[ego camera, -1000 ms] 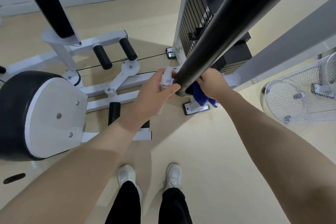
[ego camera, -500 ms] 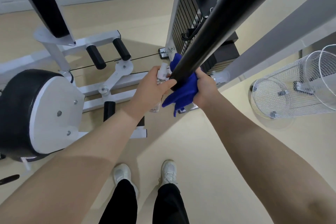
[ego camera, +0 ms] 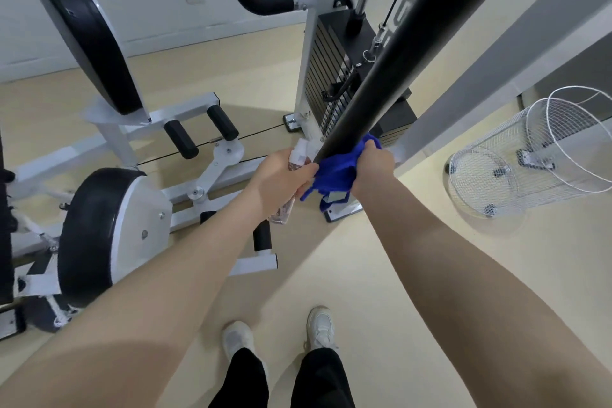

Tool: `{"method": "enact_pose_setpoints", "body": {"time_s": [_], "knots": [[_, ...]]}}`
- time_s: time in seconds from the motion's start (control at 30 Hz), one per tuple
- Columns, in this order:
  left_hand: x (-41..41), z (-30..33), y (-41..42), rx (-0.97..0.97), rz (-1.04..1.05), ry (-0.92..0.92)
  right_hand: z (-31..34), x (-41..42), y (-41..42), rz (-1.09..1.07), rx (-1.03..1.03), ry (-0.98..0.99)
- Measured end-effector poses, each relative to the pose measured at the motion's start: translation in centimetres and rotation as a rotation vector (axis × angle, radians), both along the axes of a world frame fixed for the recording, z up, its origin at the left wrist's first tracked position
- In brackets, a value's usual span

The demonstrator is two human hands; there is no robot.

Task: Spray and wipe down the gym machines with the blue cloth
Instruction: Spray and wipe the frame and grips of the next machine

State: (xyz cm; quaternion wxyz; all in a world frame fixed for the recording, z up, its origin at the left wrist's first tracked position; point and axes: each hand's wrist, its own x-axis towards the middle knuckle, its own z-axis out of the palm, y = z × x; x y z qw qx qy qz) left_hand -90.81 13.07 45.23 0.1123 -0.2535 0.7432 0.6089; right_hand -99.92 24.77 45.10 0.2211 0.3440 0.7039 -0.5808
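A thick black padded bar [ego camera: 390,69] of the gym machine runs down from the upper right to its end between my hands. My right hand [ego camera: 372,164] grips the blue cloth [ego camera: 334,172], which is bunched around the bar's lower end with loose corners hanging below. My left hand [ego camera: 281,180] is closed around a small clear spray bottle [ego camera: 298,156] with a white top; the bottle's base shows below my palm. The left fingers touch the cloth.
The white machine frame [ego camera: 205,175] with black foam rollers lies low at left. A round black seat pad [ego camera: 99,228] and a back pad [ego camera: 86,36] stand left. The weight stack [ego camera: 328,76] is behind the bar. A wire basket [ego camera: 530,159] sits right. My shoes are on beige floor.
The view tilted up, showing more of the wall and weight stack. The cloth went from tucked behind the bar to wrapped over its end, and my right hand slid around it.
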Motion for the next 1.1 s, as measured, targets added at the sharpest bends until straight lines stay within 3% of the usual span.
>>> {"method": "enact_pose_setpoints", "body": {"time_s": [0.07, 0.2, 0.3, 0.37, 0.47, 0.6, 0.8, 0.97, 1.1], "knots": [[0.5, -0.6, -0.5, -0.031, 0.017, -0.033, -1.6, 1.3, 0.3, 0.049, 0.051, -0.047], [1.3, -1.6, -1.3, -0.033, 0.035, -0.074, -1.5, 4.8, -0.4, 0.289, -0.174, -0.135], [1.8, -1.7, -1.5, -0.003, 0.073, -0.096, -2.0, 5.8, -1.7, 0.372, -0.102, -0.159], [2.1, -1.0, -1.6, -0.005, 0.078, -0.077, -2.1, 6.1, -2.1, 0.228, -0.071, -0.147], [2.4, 0.4, -1.8, 0.005, 0.056, -0.052, -1.3, 7.6, -2.8, -0.162, -0.208, -0.154], [2.6, 1.1, -3.0, 0.010, 0.077, -0.008, 0.1, 9.1, -5.0, -0.135, -0.346, -0.105], [1.7, 0.5, -2.5, 0.194, 0.231, 0.033, 1.3, 6.3, -5.8, -0.343, -0.631, -0.064], [-0.5, 2.7, -2.1, 0.304, 0.266, 0.138, 3.4, 5.2, -4.6, -0.528, -0.876, -0.200], [-0.7, 4.2, -3.3, 0.429, 0.313, 0.194, 6.4, 5.0, -5.5, -0.412, -0.972, -0.165]]}}
